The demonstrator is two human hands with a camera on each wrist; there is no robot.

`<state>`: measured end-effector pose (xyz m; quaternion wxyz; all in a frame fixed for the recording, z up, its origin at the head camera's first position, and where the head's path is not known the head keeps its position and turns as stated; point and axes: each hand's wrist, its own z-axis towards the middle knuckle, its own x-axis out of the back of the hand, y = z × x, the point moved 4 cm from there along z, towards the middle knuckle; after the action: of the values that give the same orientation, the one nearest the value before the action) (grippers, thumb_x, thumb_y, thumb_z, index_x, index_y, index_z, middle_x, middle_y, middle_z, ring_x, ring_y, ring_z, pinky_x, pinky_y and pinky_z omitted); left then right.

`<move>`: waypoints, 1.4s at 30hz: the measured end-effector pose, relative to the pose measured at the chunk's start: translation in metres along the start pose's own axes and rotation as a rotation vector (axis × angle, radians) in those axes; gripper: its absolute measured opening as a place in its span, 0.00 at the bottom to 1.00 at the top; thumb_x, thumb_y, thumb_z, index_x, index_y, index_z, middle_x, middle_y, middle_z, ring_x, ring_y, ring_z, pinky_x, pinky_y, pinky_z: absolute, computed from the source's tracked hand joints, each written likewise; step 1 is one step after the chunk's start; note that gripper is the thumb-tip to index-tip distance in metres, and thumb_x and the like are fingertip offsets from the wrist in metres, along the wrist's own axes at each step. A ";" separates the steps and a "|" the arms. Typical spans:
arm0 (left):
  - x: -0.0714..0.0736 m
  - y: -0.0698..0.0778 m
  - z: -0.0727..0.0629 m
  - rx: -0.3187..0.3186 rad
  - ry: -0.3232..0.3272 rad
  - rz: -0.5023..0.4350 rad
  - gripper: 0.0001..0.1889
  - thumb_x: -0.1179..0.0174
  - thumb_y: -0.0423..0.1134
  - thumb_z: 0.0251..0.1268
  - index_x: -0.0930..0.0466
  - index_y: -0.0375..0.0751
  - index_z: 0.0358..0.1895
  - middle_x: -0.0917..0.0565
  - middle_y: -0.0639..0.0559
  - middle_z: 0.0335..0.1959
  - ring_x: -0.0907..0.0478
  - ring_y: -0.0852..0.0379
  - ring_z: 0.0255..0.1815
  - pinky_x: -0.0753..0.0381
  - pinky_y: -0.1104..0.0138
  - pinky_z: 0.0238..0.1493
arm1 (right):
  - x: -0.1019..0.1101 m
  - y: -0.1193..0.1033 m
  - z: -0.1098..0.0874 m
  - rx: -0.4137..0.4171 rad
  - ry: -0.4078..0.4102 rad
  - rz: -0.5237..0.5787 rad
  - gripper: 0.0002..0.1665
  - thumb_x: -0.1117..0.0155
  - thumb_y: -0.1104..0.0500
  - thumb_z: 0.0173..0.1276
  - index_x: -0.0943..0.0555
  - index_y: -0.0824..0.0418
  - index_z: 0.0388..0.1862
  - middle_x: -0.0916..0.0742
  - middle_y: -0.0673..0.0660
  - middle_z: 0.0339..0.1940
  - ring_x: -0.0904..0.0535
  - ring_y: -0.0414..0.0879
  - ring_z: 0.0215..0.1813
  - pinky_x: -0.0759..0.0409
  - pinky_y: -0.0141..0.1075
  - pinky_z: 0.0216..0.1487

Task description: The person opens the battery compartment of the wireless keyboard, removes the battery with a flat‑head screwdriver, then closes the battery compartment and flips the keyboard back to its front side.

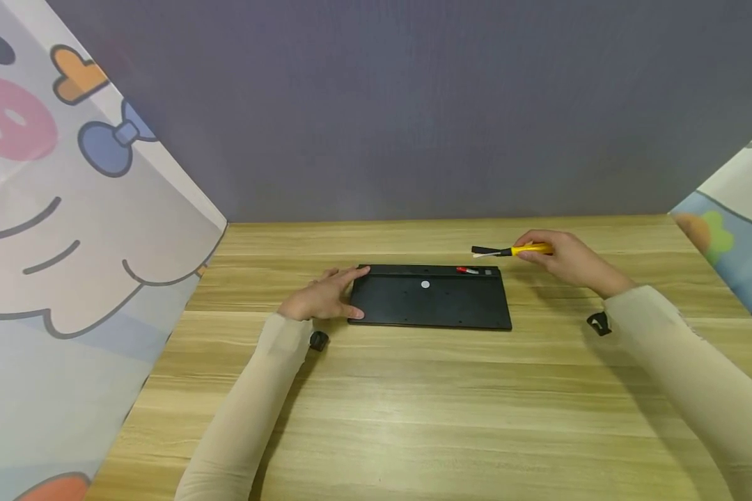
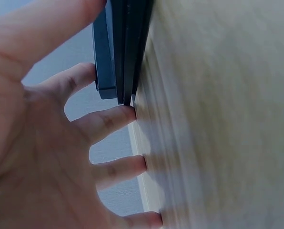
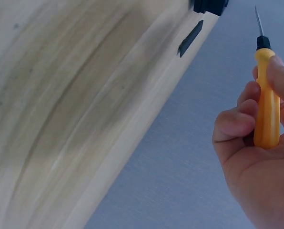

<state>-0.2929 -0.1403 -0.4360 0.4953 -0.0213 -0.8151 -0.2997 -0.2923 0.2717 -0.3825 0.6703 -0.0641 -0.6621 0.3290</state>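
A black keyboard lies on the table with its underside up. In the long strip along its far edge, toward the right, a red-ended battery shows in a small compartment. My left hand is at the keyboard's left end, thumb on the near corner and forefinger at the far corner; the other fingers spread straight onto the table in the left wrist view. My right hand grips a screwdriver by its yellow handle, its thin metal shaft pointing left. Behind the keyboard lies a small black strip-shaped cover.
The wood-grain table runs back to a grey-blue upright panel. Cartoon-printed walls flank it on the left and right. A white round sticker sits on the keyboard's underside.
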 end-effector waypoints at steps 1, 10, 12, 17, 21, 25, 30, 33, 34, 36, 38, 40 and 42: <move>0.000 0.000 0.000 -0.002 0.003 0.000 0.50 0.32 0.55 0.53 0.55 0.65 0.76 0.47 0.52 0.74 0.62 0.41 0.74 0.57 0.35 0.63 | 0.000 0.001 -0.001 -0.012 0.000 0.001 0.11 0.40 0.58 0.70 0.20 0.59 0.48 0.19 0.63 0.51 0.24 0.57 0.49 0.28 0.53 0.48; -0.002 -0.001 -0.001 -0.006 0.017 -0.020 0.50 0.31 0.56 0.51 0.54 0.64 0.75 0.47 0.53 0.74 0.63 0.42 0.74 0.58 0.35 0.63 | 0.001 0.011 -0.010 -0.127 0.028 -0.003 0.14 0.43 0.59 0.72 0.24 0.67 0.50 0.20 0.67 0.47 0.25 0.59 0.45 0.30 0.55 0.46; -0.002 -0.001 -0.002 -0.005 0.015 -0.032 0.50 0.31 0.56 0.51 0.54 0.63 0.75 0.48 0.53 0.74 0.64 0.42 0.74 0.59 0.35 0.63 | 0.002 0.013 -0.012 -0.143 0.043 -0.011 0.14 0.43 0.59 0.72 0.24 0.67 0.49 0.20 0.68 0.46 0.25 0.60 0.45 0.30 0.56 0.46; -0.002 -0.001 -0.004 -0.002 0.007 -0.037 0.50 0.32 0.56 0.52 0.54 0.63 0.76 0.49 0.53 0.75 0.65 0.42 0.74 0.61 0.35 0.63 | 0.003 0.016 -0.017 -0.181 0.052 -0.033 0.14 0.43 0.60 0.71 0.25 0.71 0.48 0.20 0.70 0.44 0.25 0.60 0.40 0.29 0.55 0.42; -0.002 -0.001 -0.004 -0.007 0.002 -0.027 0.49 0.33 0.56 0.54 0.56 0.63 0.76 0.49 0.52 0.75 0.65 0.41 0.74 0.61 0.35 0.63 | 0.001 0.019 -0.020 -0.217 0.021 -0.064 0.15 0.43 0.61 0.71 0.26 0.73 0.47 0.20 0.71 0.41 0.25 0.57 0.36 0.28 0.52 0.38; -0.002 0.000 -0.004 -0.009 -0.001 -0.023 0.49 0.33 0.55 0.55 0.56 0.64 0.76 0.49 0.51 0.75 0.65 0.41 0.74 0.60 0.35 0.63 | -0.002 0.021 -0.023 -0.242 -0.013 -0.091 0.17 0.43 0.60 0.70 0.27 0.75 0.47 0.20 0.73 0.41 0.24 0.59 0.36 0.27 0.52 0.38; -0.001 0.000 -0.005 -0.005 -0.004 -0.013 0.49 0.34 0.55 0.55 0.57 0.64 0.76 0.49 0.51 0.75 0.64 0.41 0.74 0.60 0.35 0.63 | -0.010 0.025 -0.024 -0.290 -0.058 -0.101 0.18 0.42 0.57 0.69 0.25 0.74 0.43 0.19 0.67 0.33 0.28 0.53 0.28 0.30 0.43 0.28; -0.001 0.001 -0.005 -0.006 -0.005 -0.009 0.49 0.34 0.56 0.55 0.57 0.65 0.76 0.49 0.51 0.75 0.64 0.41 0.74 0.60 0.35 0.63 | -0.015 0.024 -0.025 -0.298 -0.102 -0.130 0.19 0.40 0.54 0.67 0.24 0.72 0.39 0.20 0.62 0.28 0.30 0.50 0.25 0.33 0.38 0.24; -0.001 0.001 -0.005 -0.008 -0.006 -0.015 0.49 0.34 0.55 0.55 0.57 0.65 0.76 0.49 0.51 0.75 0.65 0.41 0.74 0.60 0.35 0.63 | -0.016 0.023 -0.026 -0.297 -0.110 -0.146 0.18 0.39 0.54 0.66 0.24 0.72 0.38 0.20 0.60 0.27 0.30 0.49 0.25 0.34 0.38 0.24; 0.000 0.002 -0.005 -0.014 -0.008 -0.023 0.49 0.34 0.55 0.56 0.56 0.64 0.76 0.49 0.50 0.75 0.65 0.40 0.74 0.60 0.35 0.63 | -0.018 0.020 -0.026 -0.297 -0.118 -0.170 0.17 0.39 0.53 0.66 0.23 0.69 0.34 0.21 0.58 0.25 0.30 0.49 0.24 0.34 0.38 0.24; 0.000 0.002 -0.005 -0.009 -0.012 -0.034 0.49 0.34 0.55 0.56 0.56 0.64 0.76 0.50 0.50 0.75 0.66 0.41 0.74 0.61 0.35 0.63 | -0.020 0.016 -0.027 -0.303 -0.130 -0.194 0.16 0.38 0.52 0.65 0.22 0.66 0.29 0.22 0.55 0.21 0.30 0.48 0.23 0.35 0.37 0.23; 0.000 0.003 -0.005 -0.008 -0.014 -0.037 0.49 0.33 0.54 0.56 0.56 0.64 0.76 0.50 0.50 0.75 0.66 0.41 0.74 0.61 0.35 0.63 | -0.023 0.012 -0.027 -0.321 -0.158 -0.203 0.15 0.39 0.51 0.65 0.23 0.62 0.25 0.23 0.53 0.19 0.30 0.47 0.22 0.35 0.37 0.22; 0.000 0.003 -0.005 -0.008 -0.015 -0.032 0.49 0.33 0.55 0.55 0.56 0.64 0.76 0.49 0.50 0.75 0.66 0.41 0.74 0.61 0.35 0.63 | -0.026 0.009 -0.028 -0.345 -0.197 -0.202 0.16 0.38 0.50 0.64 0.23 0.59 0.23 0.23 0.52 0.18 0.30 0.47 0.21 0.35 0.37 0.21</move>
<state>-0.2880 -0.1403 -0.4332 0.4843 -0.0123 -0.8178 -0.3108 -0.2675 0.2748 -0.4123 0.6111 -0.0788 -0.7739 0.1464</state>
